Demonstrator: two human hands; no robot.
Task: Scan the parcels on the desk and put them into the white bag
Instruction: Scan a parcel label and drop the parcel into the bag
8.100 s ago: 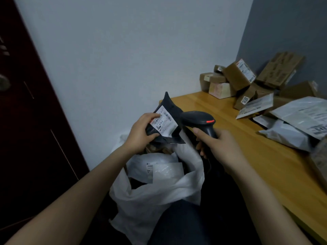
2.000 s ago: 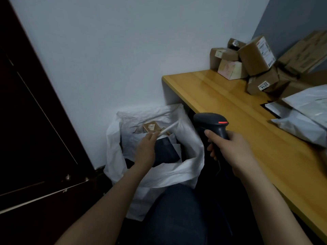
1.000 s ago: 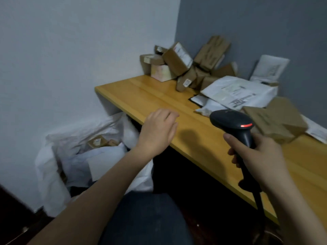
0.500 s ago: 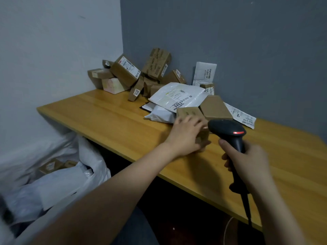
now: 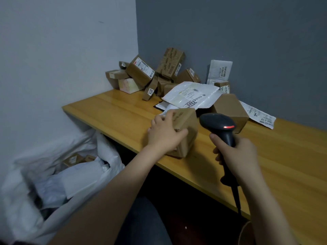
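A brown cardboard box (image 5: pixel 188 126) sits near the front edge of the wooden desk (image 5: pixel 283 156). My left hand (image 5: pixel 164 133) grips it from the left, fingers over its top and thumb on its near face. My right hand (image 5: pixel 237 156) holds a black barcode scanner (image 5: pixel 219 124) by its handle, just right of the box, its red light lit. The white bag (image 5: pixel 53 183) stands open on the floor at lower left, with white mailers and small brown boxes inside.
Several brown boxes (image 5: pixel 141 73) are heaped in the desk's back corner. White mailers (image 5: pixel 191 96) and another brown box (image 5: pixel 230 110) lie behind the gripped box. A white envelope (image 5: pixel 219 71) leans on the grey wall. The scanner's cable hangs off the desk edge.
My left hand left the bag, crossed to the desk and took hold of the brown box, which now lies nearer the front edge. The view swung right. The scanner stays in my right hand.
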